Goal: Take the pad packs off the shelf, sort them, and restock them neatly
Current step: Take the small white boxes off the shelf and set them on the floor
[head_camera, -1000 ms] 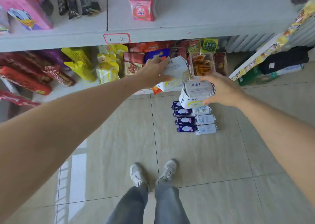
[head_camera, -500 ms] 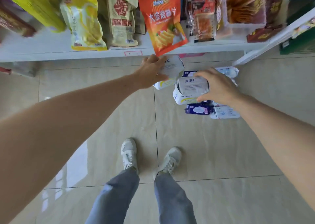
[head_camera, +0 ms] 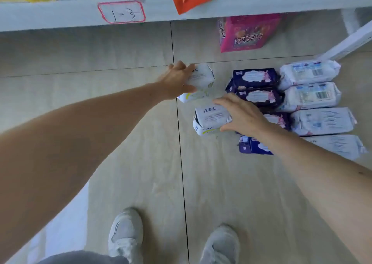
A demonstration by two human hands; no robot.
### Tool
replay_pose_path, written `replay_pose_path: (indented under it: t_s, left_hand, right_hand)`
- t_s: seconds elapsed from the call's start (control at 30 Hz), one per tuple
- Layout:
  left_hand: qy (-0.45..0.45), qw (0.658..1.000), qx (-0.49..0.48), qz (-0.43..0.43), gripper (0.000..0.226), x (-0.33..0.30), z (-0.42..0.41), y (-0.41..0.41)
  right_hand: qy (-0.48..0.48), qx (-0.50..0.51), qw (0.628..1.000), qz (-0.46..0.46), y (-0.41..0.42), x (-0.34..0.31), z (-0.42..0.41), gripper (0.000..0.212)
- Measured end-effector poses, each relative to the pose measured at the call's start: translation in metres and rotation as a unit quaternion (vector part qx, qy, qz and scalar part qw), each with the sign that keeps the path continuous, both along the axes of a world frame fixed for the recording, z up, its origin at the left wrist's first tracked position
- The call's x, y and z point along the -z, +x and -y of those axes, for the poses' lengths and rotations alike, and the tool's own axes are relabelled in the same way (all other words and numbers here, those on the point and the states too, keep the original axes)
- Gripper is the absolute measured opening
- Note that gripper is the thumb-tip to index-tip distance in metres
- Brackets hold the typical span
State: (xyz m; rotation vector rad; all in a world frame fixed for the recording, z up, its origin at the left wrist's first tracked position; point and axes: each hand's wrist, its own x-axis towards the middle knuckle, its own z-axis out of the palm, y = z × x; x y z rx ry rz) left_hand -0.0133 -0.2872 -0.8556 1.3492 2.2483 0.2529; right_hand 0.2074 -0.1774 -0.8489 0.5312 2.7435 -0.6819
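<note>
Two white ABC packs, soft crinkly plastic, sit low over the tiled floor [head_camera: 120,163], just left of the purple packs [head_camera: 254,78] and white packs [head_camera: 310,73]. Left hand [head_camera: 177,80], arm stretched out, grips the far pack [head_camera: 202,78]; right hand [head_camera: 244,115] wraps fingers around the near one [head_camera: 211,117].

Open floor [head_camera: 100,107] left; pad packs [head_camera: 310,96] right, shelf edge [head_camera: 60,20] prob. overhead.

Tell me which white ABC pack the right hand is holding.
The nearer ABC pack, closest to the shoes; the right hand grips it. The left hand holds the farther one.
</note>
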Motion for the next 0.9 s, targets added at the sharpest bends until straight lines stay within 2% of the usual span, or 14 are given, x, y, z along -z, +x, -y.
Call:
replay_pose_path:
  t_s: [0.23,0.33,0.57,0.77,0.9]
  left_hand:
    - [0.025,0.999,0.016,-0.018,0.069,0.067,-0.033,-0.019]
    - [0.034,0.999,0.023,-0.017,0.070,0.079,-0.043,-0.020]
    - [0.042,0.998,0.056,0.000,0.067,0.079,-0.051,-0.014]
    - [0.043,0.994,0.095,0.021,0.063,0.082,-0.050,-0.011]
    - [0.023,0.996,0.083,0.034,0.052,0.083,-0.050,-0.014]
  right_hand:
    - [0.075,-0.015,0.996,-0.035,-0.021,0.062,-0.025,0.080]
    - [0.088,-0.014,0.995,-0.050,-0.024,0.073,-0.031,0.078]
    - [0.203,-0.011,0.977,-0.067,-0.026,0.077,-0.032,0.079]
    - [0.210,0.006,0.976,-0.063,-0.023,0.077,-0.027,0.077]
    - [0.195,0.018,0.979,-0.054,-0.020,0.073,-0.022,0.089]
